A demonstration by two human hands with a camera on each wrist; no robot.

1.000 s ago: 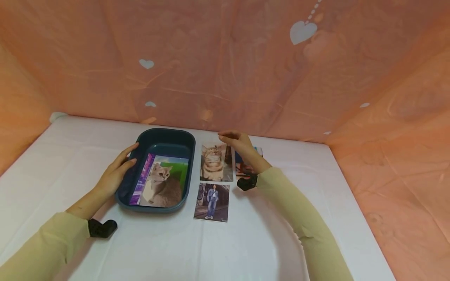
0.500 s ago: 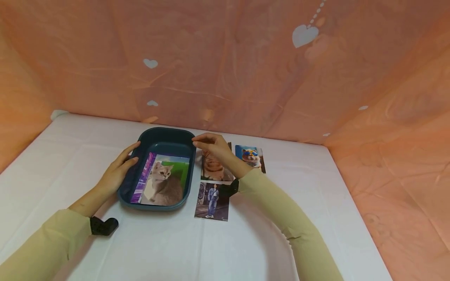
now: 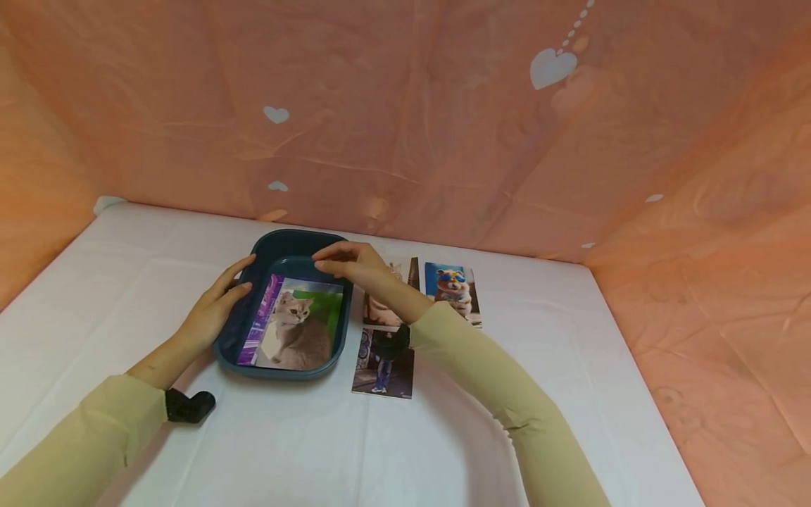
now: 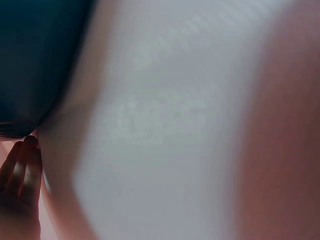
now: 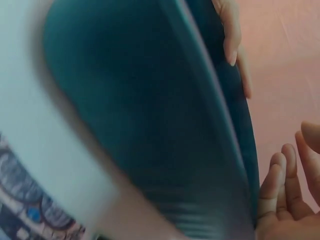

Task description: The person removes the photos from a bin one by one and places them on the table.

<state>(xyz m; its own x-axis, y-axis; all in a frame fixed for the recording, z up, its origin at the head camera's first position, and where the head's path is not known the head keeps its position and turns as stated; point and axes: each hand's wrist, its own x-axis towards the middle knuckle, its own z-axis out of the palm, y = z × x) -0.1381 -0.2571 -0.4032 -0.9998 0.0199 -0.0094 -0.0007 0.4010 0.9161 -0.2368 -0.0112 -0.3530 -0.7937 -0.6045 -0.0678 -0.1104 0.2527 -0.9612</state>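
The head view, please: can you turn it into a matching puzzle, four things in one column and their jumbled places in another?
1. Left hand
2. Right hand
3. Grey cat picture
4. Animal-in-sunglasses picture

A. Lying on the white surface, right of the tub
B. At the tub's left side
C. Lying inside the tub
D. Over the tub's far right corner

Pairs: 1-B, 2-D, 3-C, 4-A.
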